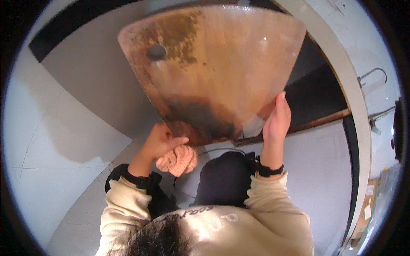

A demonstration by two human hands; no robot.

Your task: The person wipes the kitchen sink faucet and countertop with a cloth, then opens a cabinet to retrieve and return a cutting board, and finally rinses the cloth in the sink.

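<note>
A large glossy board (224, 73), wood-brown with dark stains and a round hole near its upper left corner, is held up tilted in front of me. My left hand (160, 140) grips its lower left edge, thumb on the near face. A crumpled peach-coloured cloth (179, 160) hangs bunched under the same hand, held with the board. On the other side, my right hand (278, 118) clasps the lower right edge, with its thumb pointing up along the side. The fingers of both hands are partly hidden behind the board.
Behind the board on the right is a dark recess (320, 89) with a brown wooden lower edge. A pale curved frame (352, 96) borders it. Farther right are a bent metal hook (378, 70) on the wall and a cardboard box (365, 211). A thin black cable (221, 149) runs below the board.
</note>
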